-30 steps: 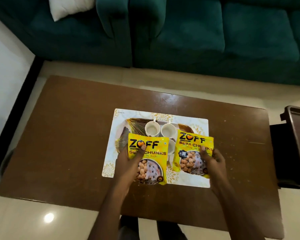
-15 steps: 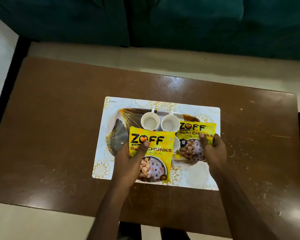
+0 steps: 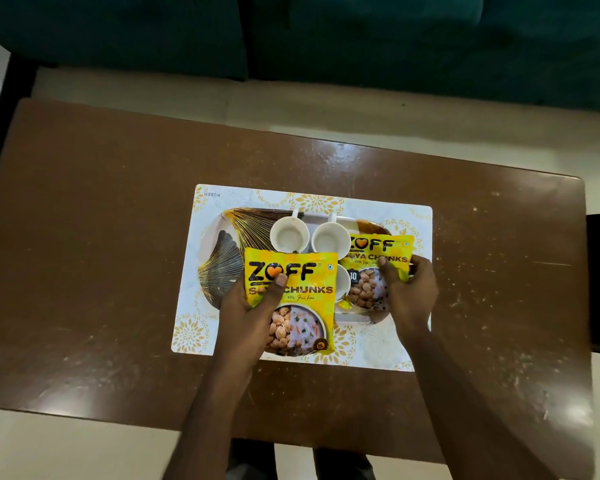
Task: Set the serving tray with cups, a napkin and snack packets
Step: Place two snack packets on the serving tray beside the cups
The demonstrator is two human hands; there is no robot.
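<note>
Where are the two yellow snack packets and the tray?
Left packet [image 3: 297, 271], head view, on its ZOFF logo.
Right packet [image 3: 378, 244], head view, on its logo.
Tray [image 3: 222, 251], head view, on its bare gold-patterned left part.

Two yellow packets [image 3: 291, 299] [image 3: 378, 261] are printed with black lettering. White cups [image 3: 289, 234] are set on a gold-leaf-patterned tray [image 3: 222, 258], over a white, gold-flowered mat [image 3: 378, 348] on a brown surface [image 3: 101, 254].

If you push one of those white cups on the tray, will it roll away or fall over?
Probably neither. The white cup stands upright on the tray and looks squat, so it would likely slide. Its glossy surface suggests hard ceramic, which might chip against the second cup close beside it.
</note>
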